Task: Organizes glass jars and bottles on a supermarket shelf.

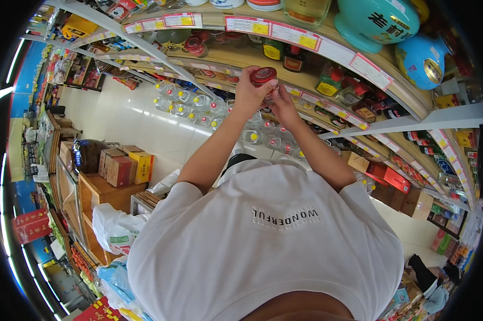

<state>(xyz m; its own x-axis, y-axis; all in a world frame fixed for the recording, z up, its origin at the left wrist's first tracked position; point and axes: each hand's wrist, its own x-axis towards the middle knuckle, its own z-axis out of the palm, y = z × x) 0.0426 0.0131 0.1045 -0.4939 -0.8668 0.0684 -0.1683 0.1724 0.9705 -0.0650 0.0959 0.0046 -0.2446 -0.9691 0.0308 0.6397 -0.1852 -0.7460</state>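
Observation:
Over the front edge of a shelf, a small glass jar or bottle with a red lid (263, 75) is held in both hands. My left hand (247, 94) wraps around its side, with the thumb near the lid. My right hand (283, 105) grips the lower part from the other side. The fingers hide most of the glass body. Behind it, the wooden shelf (229, 56) carries another red-lidded jar (196, 46), a dark bottle with a red cap (293, 59) and a green bottle with a yellow label (273, 49).
Price strips (273, 30) run along the upper shelf edge, below a turquoise ceramic jar (376, 24) and a blue ceramic bottle (420, 62). Several clear plastic jugs (201, 102) stand on the tiled floor. Cartons (121, 168) sit on a wooden counter (91, 186) at left, near a white plastic bag (113, 226).

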